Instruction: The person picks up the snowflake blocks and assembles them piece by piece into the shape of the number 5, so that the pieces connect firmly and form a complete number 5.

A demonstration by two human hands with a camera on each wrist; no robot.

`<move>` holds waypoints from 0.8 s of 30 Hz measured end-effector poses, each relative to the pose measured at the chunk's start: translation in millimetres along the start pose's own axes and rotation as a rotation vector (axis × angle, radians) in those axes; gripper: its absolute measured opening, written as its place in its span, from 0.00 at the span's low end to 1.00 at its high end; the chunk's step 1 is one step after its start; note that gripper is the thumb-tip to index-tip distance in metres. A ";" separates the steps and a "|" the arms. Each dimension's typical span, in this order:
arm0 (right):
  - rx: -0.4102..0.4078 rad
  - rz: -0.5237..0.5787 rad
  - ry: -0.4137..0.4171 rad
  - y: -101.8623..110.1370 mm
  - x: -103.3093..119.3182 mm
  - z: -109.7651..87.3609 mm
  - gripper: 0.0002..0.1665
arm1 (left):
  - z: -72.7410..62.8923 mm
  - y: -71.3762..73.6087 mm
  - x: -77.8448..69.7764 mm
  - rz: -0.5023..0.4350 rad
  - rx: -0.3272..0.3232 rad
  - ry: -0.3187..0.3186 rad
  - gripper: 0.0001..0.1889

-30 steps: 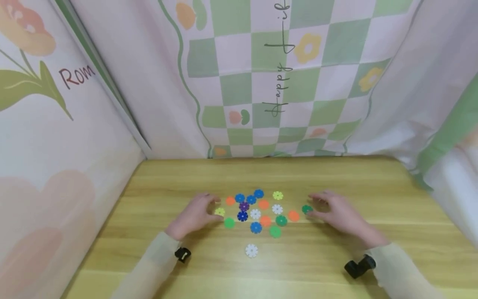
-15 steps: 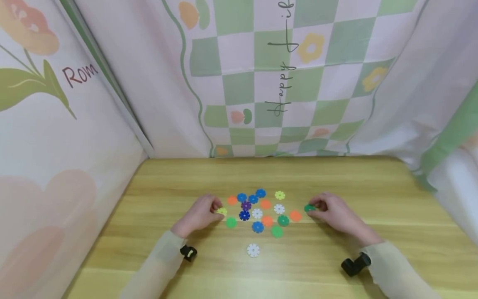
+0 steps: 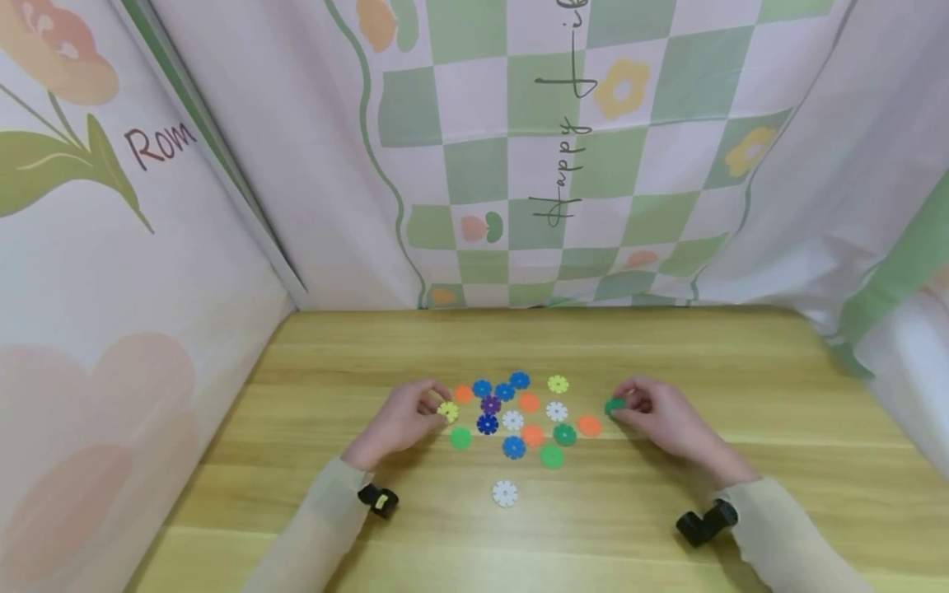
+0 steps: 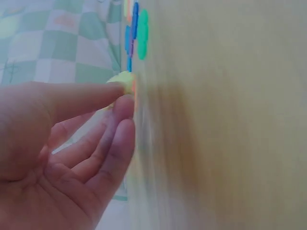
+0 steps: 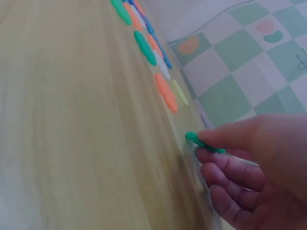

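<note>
My left hand [image 3: 400, 420] pinches a yellow snowflake building disc [image 3: 448, 411] at the left side of a loose cluster of such discs. In the left wrist view the yellow disc [image 4: 125, 77] shows between thumb and fingers, partly covered by them. Across the cluster, my right hand [image 3: 663, 418] pinches a dark green snowflake building disc [image 3: 614, 407]. The right wrist view has this green disc [image 5: 191, 137] between thumb and index finger, just above the table, its middle hidden by the thumb.
Between the hands lie several flat notched discs, among them an orange disc [image 3: 589, 426], a purple disc [image 3: 490, 404] and a light green disc [image 3: 460, 438]. One white disc [image 3: 505, 493] lies nearer the front. A checked curtain [image 3: 541, 165] hangs behind the wooden table [image 3: 356, 346].
Both hands have closed their fingertips on their discs. The yellow disc now tilts up a little off the table, and the green one is lifted slightly. The view has shifted slightly.
</note>
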State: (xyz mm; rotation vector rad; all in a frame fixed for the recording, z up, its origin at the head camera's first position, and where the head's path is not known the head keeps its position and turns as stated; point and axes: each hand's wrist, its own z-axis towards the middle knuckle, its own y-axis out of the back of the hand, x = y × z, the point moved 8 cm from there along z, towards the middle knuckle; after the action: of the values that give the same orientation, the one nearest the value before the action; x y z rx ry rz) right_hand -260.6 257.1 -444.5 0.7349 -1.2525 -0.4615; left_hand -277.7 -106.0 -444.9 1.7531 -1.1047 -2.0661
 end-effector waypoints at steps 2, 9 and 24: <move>-0.014 0.011 -0.005 1.4 0.0 0.4 0.14 | 1.4 1.2 -2.8 -0.031 -0.026 -0.003 0.11; -0.037 0.068 -0.059 4.5 4.4 2.6 0.16 | 4.4 2.7 -12.5 -0.092 -0.116 0.008 0.06; -0.025 0.288 -0.067 -2.8 42.2 8.4 0.22 | 17.1 -19.3 -48.9 -0.218 -0.139 -0.053 0.07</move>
State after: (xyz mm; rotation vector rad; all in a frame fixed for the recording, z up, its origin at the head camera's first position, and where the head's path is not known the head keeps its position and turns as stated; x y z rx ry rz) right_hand -257.1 224.3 -416.6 0.5108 -1.3880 -0.2668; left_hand -274.6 -56.5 -420.5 1.8307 -0.7901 -2.2656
